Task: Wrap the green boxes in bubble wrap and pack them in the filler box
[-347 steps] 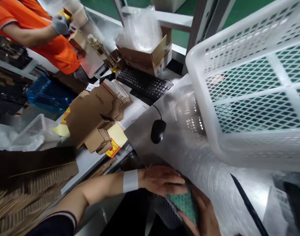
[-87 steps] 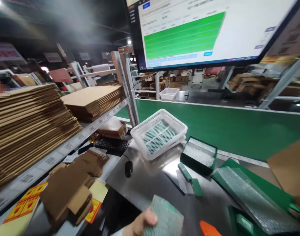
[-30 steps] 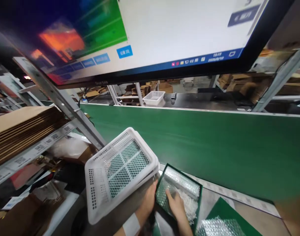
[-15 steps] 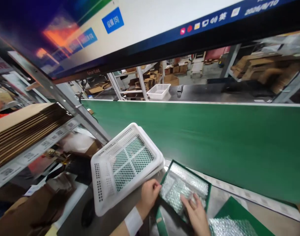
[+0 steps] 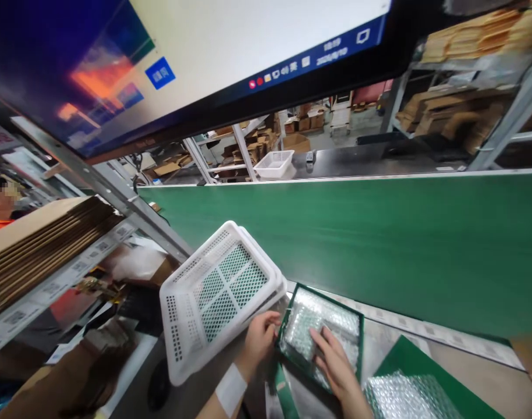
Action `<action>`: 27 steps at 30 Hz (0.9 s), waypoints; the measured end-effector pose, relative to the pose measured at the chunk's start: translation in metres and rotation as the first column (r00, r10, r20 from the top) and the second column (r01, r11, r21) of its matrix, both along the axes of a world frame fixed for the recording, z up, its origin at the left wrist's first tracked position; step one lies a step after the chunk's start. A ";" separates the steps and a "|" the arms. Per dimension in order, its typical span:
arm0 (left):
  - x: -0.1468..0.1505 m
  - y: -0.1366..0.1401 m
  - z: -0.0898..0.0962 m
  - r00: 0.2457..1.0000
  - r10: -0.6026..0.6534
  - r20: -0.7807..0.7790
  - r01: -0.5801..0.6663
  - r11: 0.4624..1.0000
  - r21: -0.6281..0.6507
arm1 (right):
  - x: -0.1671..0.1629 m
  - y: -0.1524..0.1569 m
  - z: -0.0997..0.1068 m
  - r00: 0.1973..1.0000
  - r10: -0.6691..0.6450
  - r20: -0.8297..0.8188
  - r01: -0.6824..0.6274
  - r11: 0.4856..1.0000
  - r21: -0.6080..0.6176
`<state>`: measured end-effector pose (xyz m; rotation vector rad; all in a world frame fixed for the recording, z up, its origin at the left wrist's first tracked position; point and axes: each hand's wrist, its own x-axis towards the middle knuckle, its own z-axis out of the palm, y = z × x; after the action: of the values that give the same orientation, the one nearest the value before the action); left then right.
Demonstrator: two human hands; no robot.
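**Bubble wrap pressed down into the green box**

Bubble wrap (image 5: 307, 337) lies inside the open green box (image 5: 357, 317), and both hands are on it. The right hand (image 5: 336, 366) has its fingers (image 5: 321, 343) spread flat on the wrap, holding nothing. The left hand (image 5: 259, 340) has its fingers (image 5: 272, 317) curled over the box's near-left rim, pinching the edge there. Half a second ago the right hand sat lower and the wrap bulged more loosely; it now lies flatter and deeper in the box, so the padding looks nearly seated.

Just left of the left hand, touching the box's corner, sits a tilted stack of white mesh baskets (image 5: 217, 291) on the steel desk (image 5: 191, 396). To the right of the right hand lies a green lid (image 5: 401, 361) with more bubble wrap on it. Beyond the fingers runs a green conveyor belt (image 5: 379, 244), and above it hangs a large monitor (image 5: 205, 52). Far left, flat cardboard (image 5: 43, 238) is stacked on a shelf.
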<state>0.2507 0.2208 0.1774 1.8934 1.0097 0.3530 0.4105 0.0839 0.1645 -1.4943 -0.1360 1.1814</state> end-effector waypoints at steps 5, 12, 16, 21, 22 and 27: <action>-0.007 -0.006 -0.013 0.996 0.067 0.064 -0.065 0.997 -0.031 | -0.016 0.023 -0.013 0.930 0.170 0.325 -0.095 0.968 -0.234; 0.019 -0.019 -0.018 0.997 -0.049 0.051 0.048 0.999 0.023 | -0.021 0.029 0.007 0.782 0.381 0.493 -0.171 0.893 -0.417; -0.009 -0.038 -0.016 0.999 0.019 -0.050 -0.011 0.987 0.159 | -0.013 -0.021 0.030 0.752 0.304 0.585 -0.151 0.943 -0.295; -0.062 -0.072 -0.020 0.948 -0.237 -0.212 0.284 0.932 0.227 | -0.061 -0.113 0.036 0.759 0.236 0.606 -0.024 0.941 -0.337; -0.066 -0.076 -0.022 0.911 -0.332 -0.243 0.384 0.899 0.210 | -0.081 -0.119 0.030 0.756 0.296 0.584 -0.057 0.919 -0.391; -0.067 -0.073 -0.024 0.752 -0.569 -0.333 0.646 0.737 0.199 | -0.158 -0.101 -0.002 0.651 0.544 0.530 -0.128 0.767 -0.629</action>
<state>0.1838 0.1482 0.1530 2.4762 0.4309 -0.1441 0.2522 -0.0173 0.1621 -2.4870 -0.6877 0.9183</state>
